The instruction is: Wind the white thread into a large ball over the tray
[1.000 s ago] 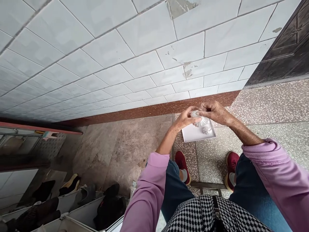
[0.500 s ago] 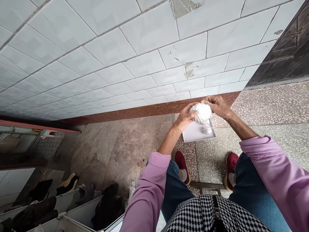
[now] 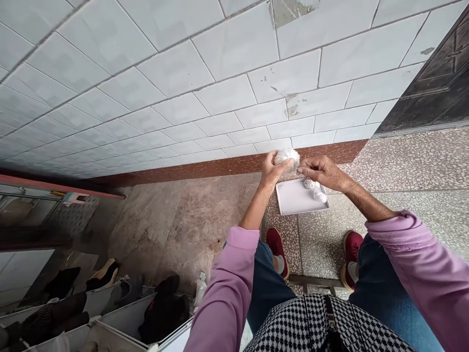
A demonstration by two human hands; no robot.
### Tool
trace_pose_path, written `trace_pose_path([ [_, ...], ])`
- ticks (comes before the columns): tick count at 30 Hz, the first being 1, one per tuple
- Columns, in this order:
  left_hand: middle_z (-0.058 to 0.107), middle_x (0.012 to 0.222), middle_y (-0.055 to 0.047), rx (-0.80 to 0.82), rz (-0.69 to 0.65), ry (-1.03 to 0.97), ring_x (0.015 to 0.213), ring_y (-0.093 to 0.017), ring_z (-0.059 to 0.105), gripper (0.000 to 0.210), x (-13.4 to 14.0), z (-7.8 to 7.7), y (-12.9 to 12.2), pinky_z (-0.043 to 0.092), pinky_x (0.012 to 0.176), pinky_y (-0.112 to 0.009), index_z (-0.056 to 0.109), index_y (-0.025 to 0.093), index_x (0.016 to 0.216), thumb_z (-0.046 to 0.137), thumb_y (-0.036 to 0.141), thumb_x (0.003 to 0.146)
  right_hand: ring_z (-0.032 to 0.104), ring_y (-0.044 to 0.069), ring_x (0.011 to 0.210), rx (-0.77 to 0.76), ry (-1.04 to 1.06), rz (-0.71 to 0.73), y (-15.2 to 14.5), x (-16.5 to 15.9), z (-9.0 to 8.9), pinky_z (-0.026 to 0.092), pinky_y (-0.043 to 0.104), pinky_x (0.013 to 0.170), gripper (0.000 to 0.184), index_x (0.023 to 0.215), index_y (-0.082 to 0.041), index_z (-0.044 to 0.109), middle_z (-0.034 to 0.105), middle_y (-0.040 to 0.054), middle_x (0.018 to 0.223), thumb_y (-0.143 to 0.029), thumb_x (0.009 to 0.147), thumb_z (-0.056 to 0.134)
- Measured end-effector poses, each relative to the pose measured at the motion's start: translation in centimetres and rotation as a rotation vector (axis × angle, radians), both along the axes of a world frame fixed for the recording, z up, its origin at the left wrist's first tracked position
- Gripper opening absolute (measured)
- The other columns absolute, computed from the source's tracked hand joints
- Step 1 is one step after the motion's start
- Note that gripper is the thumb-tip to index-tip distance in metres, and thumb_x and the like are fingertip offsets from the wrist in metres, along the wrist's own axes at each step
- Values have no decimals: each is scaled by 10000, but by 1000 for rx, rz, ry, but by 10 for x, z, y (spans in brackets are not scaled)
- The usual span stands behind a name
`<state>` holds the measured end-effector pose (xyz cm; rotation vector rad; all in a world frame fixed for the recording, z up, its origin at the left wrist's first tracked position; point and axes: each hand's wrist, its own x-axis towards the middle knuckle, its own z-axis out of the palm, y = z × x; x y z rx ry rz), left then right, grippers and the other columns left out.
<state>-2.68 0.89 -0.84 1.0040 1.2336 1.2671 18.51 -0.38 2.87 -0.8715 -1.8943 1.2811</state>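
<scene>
Holding a white frilled paper ball clenched in the left hand, the right hand pinches its strand above the white rectangular tray; teasing it apart seems underway.

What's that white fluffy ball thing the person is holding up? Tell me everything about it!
The white fluffy ball is small, round and ribbed, like bundled thread or crinkled paper; which one is unclear. The left hand pinches it from below and holds it up in front of the wall's red-brown base strip, above the white tray. The right hand is close beside it.

Three white pleated pieces, one tray, two hands.
</scene>
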Motion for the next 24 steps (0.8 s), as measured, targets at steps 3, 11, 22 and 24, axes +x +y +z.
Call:
trace_pose_path([
  [3,794,1100,-58,25,-86,113,1061,-251,729,713,0,4,-5,558,943,-353,713,218,1146,1037,504,578,363,116,577,-67,64,-35,6,9,7,277,321,558,523,745,-223,651,474,-46,613,-675,944,824],
  [11,770,1211,-107,-35,-534,133,1057,-254,715,696,-3,18,-18,572,959,-408,727,196,1247,1008,485,680,330,108,576,-47,55,-68,12,21,6,251,325,545,658,647,-237,529,418,-52,598,-756,898,847],
  [22,746,1079,-61,-130,-584,-46,931,-204,692,726,5,17,-19,550,801,-327,695,221,1189,1024,502,604,389,114,605,-83,138,-97,28,24,-14,296,317,569,483,770,-218,649,500,-40,656,-625,914,865],
  [24,754,1122,-69,-138,-557,-161,991,-234,713,738,7,18,-18,568,809,-338,694,228,1185,1017,509,584,381,115,603,-63,131,-149,33,25,-19,293,321,577,458,764,-218,642,498,-39,650,-599,912,849],
])
